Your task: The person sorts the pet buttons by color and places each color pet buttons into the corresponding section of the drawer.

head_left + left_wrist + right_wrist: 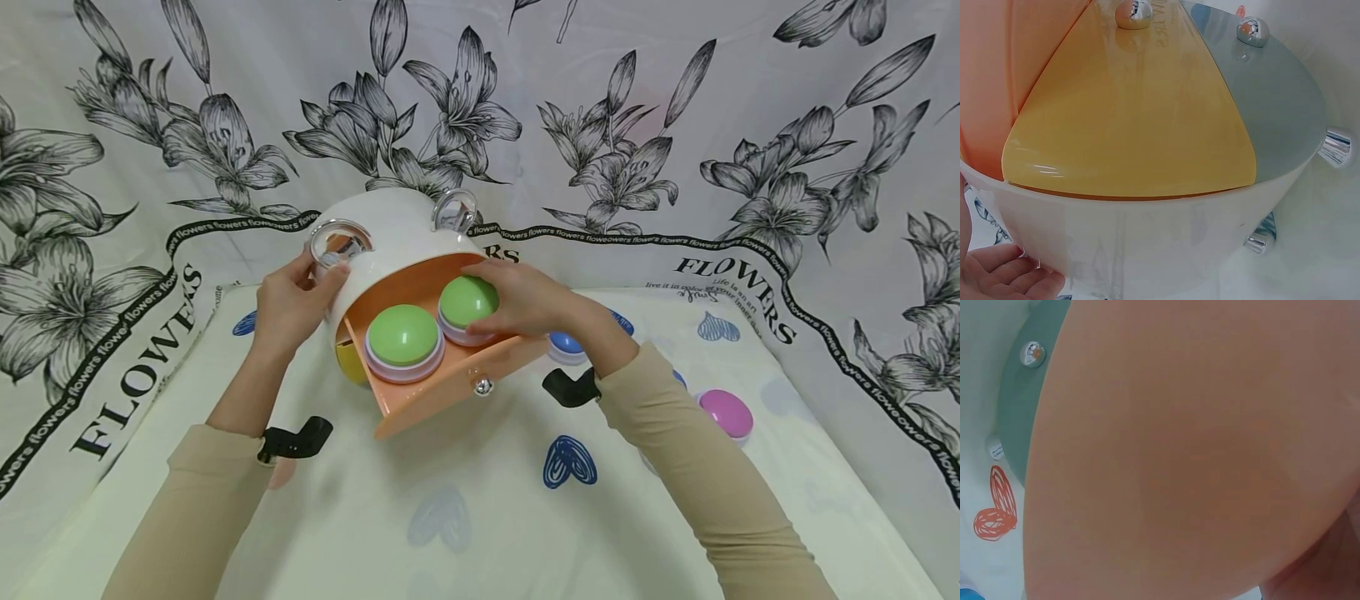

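Note:
A white rounded drawer box (pixel 397 221) with silver rings on top is tilted above the cloth, its orange drawer (pixel 442 402) pulled out. Inside the drawer sit two round tubs with green lids, the left tub (pixel 403 335) and the right tub (pixel 468 302). My left hand (pixel 288 310) holds the box's upper left side by a ring, thumb near the rim; its fingers (pixel 1016 274) lie along the white shell in the left wrist view. With thumb and fingers, my right hand (pixel 525 296) grips the right tub. A yellow drawer (pixel 1129 119) and a grey-green drawer (pixel 1279 106) are pushed in.
Right of the box, a blue-lidded tub (pixel 567 345) stands partly behind my right forearm. Farther right is a pink-lidded tub (pixel 726 413). A heart-patterned cloth (pixel 360 517) covers the table, and a flower-printed curtain (pixel 600 50) hangs behind it.

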`<state>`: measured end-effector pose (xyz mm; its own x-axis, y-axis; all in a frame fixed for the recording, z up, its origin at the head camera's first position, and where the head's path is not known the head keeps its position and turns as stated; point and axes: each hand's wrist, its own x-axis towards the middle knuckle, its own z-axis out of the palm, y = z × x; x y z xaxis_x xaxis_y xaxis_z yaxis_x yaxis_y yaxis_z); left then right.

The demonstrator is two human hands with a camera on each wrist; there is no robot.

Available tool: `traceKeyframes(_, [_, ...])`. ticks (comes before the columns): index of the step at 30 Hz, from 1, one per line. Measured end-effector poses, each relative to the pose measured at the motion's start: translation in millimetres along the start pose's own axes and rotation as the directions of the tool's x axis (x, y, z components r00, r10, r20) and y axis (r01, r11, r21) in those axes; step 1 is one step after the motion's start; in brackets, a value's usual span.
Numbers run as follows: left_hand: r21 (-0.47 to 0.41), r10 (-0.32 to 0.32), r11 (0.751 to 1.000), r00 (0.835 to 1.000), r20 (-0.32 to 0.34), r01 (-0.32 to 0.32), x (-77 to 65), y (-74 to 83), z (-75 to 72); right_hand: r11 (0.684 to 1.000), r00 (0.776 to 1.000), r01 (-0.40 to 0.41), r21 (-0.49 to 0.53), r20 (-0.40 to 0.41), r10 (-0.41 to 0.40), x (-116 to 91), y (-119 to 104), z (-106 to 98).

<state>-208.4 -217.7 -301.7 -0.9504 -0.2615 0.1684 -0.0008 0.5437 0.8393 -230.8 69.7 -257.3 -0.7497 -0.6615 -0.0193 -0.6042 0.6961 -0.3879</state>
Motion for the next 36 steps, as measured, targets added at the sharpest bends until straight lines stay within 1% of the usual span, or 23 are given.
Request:
traceKeyframes(13, [-0.012,0.003,1.000,1.000,0.011,-0.003,-1.0,0.8,-1.2,0.999,0.998,0.050,0.007,0.034,-0.050,0.2,0.3,-2.6])
traceKeyframes(21, [-0.007,0.016,1.000,1.000,-0.002,-0.016,-0.5,0.4,-0.3,0.997,0.996,0.082,-0.001,0.047,-0.082,0.8,2.9,-4.5])
traceKeyframes(25, [-0.010,0.015,1.000,1.000,0.000,-0.015,-0.3,1.1,-0.7,0.997,0.996,0.076,0.003,0.052,-0.076,1.0,3.3,-5.2])
traceKeyframes(31, [-0.012,0.005,1.000,1.000,0.013,-0.005,-0.9,1.8,-1.6,0.997,0.997,0.070,0.020,0.025,-0.070,-0.9,2.1,-5.7])
traceKeyframes(36, [-0.013,0.003,1.000,1.000,0.017,-0.002,-1.5,1.5,-1.8,0.996,0.996,0.086,0.033,-0.035,-0.085,-6.1,3.6,-6.1])
